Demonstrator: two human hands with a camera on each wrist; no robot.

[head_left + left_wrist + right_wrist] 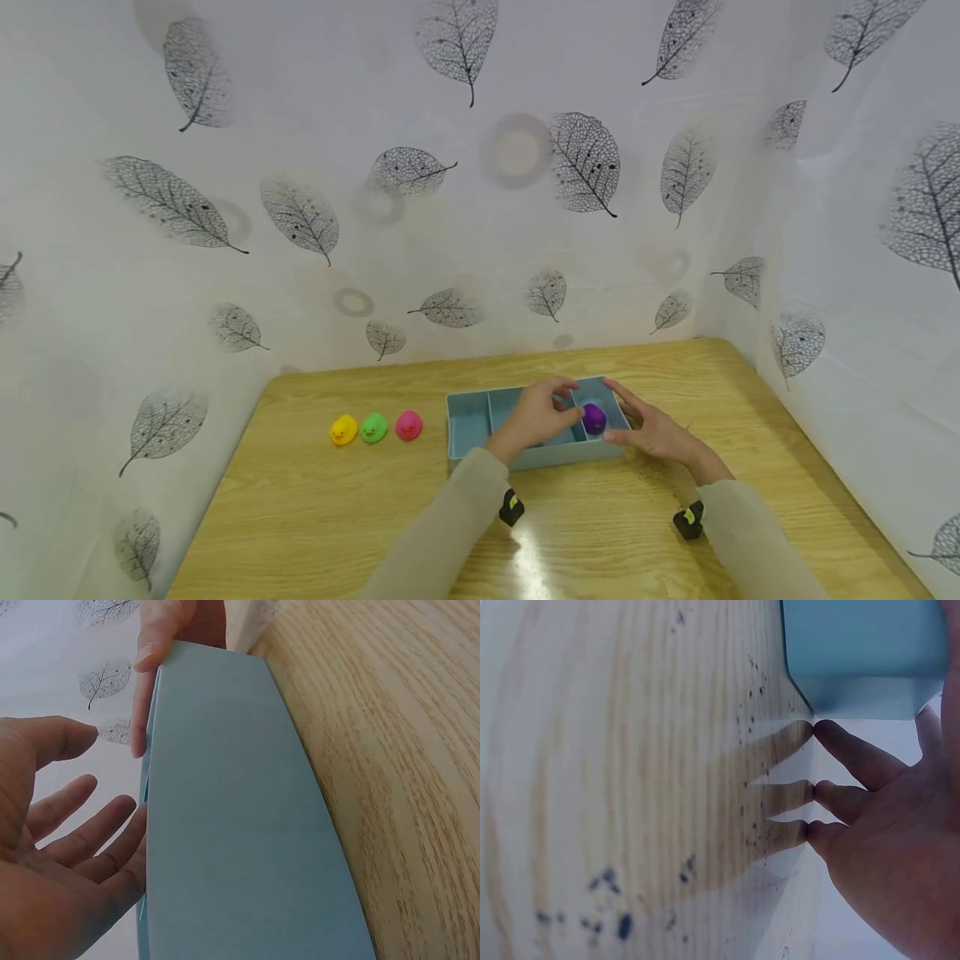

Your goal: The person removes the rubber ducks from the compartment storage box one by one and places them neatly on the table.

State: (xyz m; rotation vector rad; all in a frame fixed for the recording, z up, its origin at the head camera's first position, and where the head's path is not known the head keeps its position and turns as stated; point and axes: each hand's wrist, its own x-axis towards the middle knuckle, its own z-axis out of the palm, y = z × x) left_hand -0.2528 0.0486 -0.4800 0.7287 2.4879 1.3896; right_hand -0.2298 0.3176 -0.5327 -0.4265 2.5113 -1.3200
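A pale blue divided box [468, 425] stands on the table, with a round purple toy [594, 419] in its right-hand compartment. My left hand [542, 414] is over the middle of the box, its thumb tip beside the purple toy. In the left wrist view the fingers of that hand are loosely spread with nothing between them. My right hand [657, 431] holds the box's right end, thumb at the near corner and index finger at the far one. The right wrist view has its other fingertips [825, 791] down on the table.
Left of the box, a yellow duck [343, 430], a green duck [373, 428] and a pink duck [408, 425] sit in a row on the wooden table [315, 517]. A leaf-patterned white cloth [480, 208] hangs behind and at both sides.
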